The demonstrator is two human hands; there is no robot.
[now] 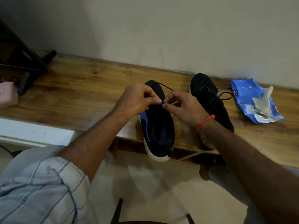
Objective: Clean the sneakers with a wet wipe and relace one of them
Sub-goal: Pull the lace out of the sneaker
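Two hands threading a lace over the near sneaker.
Left hand and right hand pinch the black lace above the sneaker on the bench, probably aiming it into an eyelet; second sneaker waits alongside.

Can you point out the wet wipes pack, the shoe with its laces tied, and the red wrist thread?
wet wipes pack (242, 92), head view, blue wrapper.
laced shoe (202, 88), head view, black toe.
red thread (207, 120), head view, band on wrist.

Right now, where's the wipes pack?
The crumpled blue wet-wipe pack lies at the right end of the wooden bench, just right of the laced black sneaker.
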